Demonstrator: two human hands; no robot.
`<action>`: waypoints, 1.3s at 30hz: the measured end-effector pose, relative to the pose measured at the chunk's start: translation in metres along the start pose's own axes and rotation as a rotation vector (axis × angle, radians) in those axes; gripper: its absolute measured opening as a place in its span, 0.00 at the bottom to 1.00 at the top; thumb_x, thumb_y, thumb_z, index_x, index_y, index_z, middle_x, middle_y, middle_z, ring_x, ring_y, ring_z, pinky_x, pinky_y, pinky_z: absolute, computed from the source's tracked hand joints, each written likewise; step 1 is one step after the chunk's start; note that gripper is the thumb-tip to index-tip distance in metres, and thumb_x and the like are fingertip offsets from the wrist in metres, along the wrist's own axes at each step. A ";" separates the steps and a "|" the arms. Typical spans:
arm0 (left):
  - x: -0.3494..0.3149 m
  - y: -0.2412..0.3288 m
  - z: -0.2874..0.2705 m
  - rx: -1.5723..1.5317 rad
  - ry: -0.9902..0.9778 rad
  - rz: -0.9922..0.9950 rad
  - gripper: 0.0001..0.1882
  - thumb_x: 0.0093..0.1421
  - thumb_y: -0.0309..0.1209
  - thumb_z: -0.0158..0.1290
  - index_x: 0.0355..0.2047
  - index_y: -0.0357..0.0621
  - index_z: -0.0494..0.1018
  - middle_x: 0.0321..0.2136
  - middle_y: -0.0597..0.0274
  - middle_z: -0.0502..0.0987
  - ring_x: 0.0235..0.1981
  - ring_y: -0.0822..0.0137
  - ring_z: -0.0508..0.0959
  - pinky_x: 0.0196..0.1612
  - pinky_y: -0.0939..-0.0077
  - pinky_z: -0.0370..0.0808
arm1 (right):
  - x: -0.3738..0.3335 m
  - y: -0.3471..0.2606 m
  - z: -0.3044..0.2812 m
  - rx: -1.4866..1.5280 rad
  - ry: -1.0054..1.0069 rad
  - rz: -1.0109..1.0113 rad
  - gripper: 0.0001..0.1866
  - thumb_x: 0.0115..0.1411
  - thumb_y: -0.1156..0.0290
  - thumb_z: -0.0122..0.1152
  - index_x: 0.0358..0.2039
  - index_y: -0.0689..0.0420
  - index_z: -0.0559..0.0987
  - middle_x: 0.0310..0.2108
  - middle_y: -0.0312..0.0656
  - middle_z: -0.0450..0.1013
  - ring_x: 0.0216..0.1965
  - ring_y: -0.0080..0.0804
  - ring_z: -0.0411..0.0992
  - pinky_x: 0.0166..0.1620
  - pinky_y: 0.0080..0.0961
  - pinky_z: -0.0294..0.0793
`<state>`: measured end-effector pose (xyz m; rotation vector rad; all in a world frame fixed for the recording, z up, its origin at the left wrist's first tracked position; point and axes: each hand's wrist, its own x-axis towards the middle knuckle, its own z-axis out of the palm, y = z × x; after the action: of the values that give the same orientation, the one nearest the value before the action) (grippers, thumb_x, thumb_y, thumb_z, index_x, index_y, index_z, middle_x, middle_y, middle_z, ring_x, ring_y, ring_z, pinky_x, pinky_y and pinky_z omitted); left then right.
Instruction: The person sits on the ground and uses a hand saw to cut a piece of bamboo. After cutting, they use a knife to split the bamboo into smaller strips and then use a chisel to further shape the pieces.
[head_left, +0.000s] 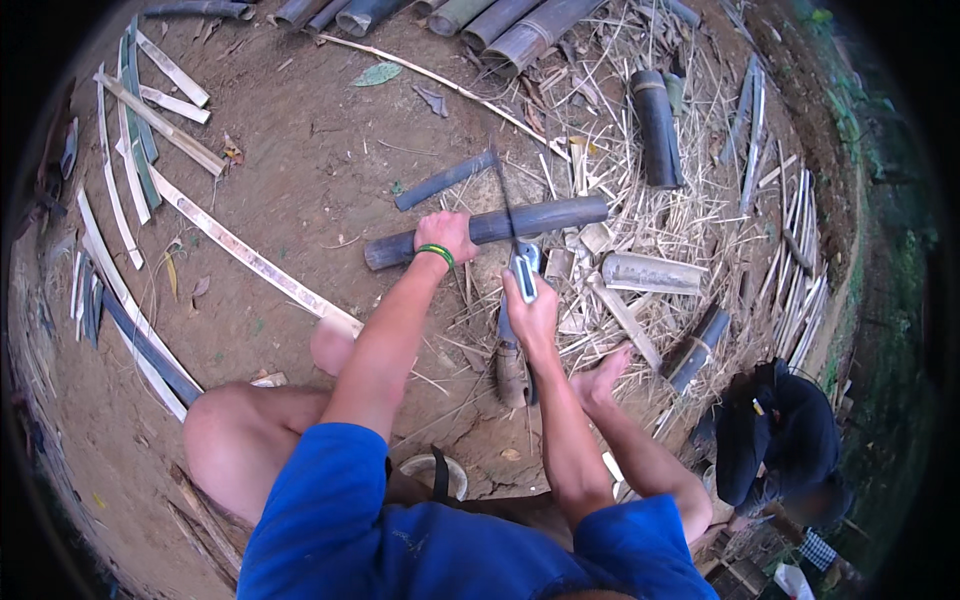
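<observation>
A dark bamboo length (560, 217) lies crosswise on the ground before me. My left hand (447, 237), with a green and yellow band at the wrist, is wrapped over it left of its middle and presses it down. In my right hand (532, 308) is the handle of a hand saw (506, 195). Its thin blade lies across the bamboo and points away from me. Whether the teeth have cut in, I cannot tell. A thinner dark bamboo piece (445, 180) rests beyond, partly under or beside the blade's tip. Just below my right hand lies a tool with a wooden handle (511, 375).
Bamboo shavings (640, 130) cover the ground at right, with cut bamboo pieces (655, 273) among them. Thick bamboo poles (525, 40) lie at the far side. Long split strips (250, 262) spread at left. A person in dark clothes (775, 430) crouches at lower right.
</observation>
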<state>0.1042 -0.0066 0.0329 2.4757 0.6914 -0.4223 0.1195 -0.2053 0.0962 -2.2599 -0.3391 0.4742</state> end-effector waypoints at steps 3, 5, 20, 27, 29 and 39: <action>0.005 -0.001 -0.012 -0.084 -0.035 -0.034 0.37 0.43 0.47 0.69 0.51 0.45 0.72 0.40 0.42 0.82 0.46 0.43 0.82 0.52 0.53 0.79 | -0.010 -0.001 -0.023 0.166 0.086 0.024 0.16 0.63 0.62 0.66 0.28 0.64 0.80 0.18 0.41 0.73 0.20 0.25 0.68 0.27 0.32 0.68; 0.001 -0.004 -0.013 -0.114 -0.048 0.012 0.35 0.43 0.46 0.69 0.50 0.46 0.73 0.40 0.41 0.82 0.46 0.43 0.82 0.53 0.53 0.78 | -0.015 -0.005 -0.031 0.233 0.108 0.110 0.18 0.64 0.62 0.66 0.25 0.64 0.78 0.17 0.36 0.70 0.20 0.22 0.63 0.26 0.31 0.64; -0.002 -0.010 -0.001 -0.153 -0.054 0.087 0.31 0.44 0.49 0.68 0.49 0.54 0.79 0.44 0.50 0.83 0.46 0.47 0.82 0.53 0.53 0.78 | -0.052 0.028 -0.020 0.013 0.017 0.134 0.21 0.63 0.58 0.67 0.26 0.67 0.80 0.18 0.51 0.75 0.20 0.38 0.74 0.29 0.38 0.72; -0.006 -0.003 0.011 -0.060 0.043 0.079 0.26 0.45 0.46 0.67 0.45 0.52 0.80 0.39 0.49 0.84 0.44 0.46 0.83 0.50 0.53 0.79 | -0.054 0.024 -0.011 -0.004 -0.026 0.151 0.20 0.62 0.57 0.67 0.33 0.66 0.83 0.22 0.54 0.78 0.24 0.43 0.80 0.33 0.39 0.76; -0.002 0.000 0.007 -0.025 0.013 0.067 0.25 0.45 0.45 0.67 0.43 0.51 0.79 0.38 0.48 0.84 0.43 0.46 0.83 0.49 0.53 0.80 | -0.054 0.037 -0.005 -0.034 -0.016 0.113 0.20 0.63 0.58 0.66 0.29 0.66 0.81 0.19 0.48 0.75 0.20 0.34 0.74 0.29 0.35 0.72; -0.007 0.001 0.020 -0.004 0.077 0.027 0.25 0.43 0.43 0.68 0.41 0.49 0.79 0.37 0.48 0.84 0.41 0.46 0.84 0.47 0.52 0.81 | -0.057 0.026 0.003 -0.065 -0.040 0.178 0.22 0.63 0.56 0.65 0.30 0.68 0.82 0.19 0.52 0.75 0.22 0.37 0.74 0.31 0.40 0.73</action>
<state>0.0960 -0.0212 0.0200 2.5053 0.6881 -0.3166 0.0695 -0.2426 0.0874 -2.3578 -0.1760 0.6086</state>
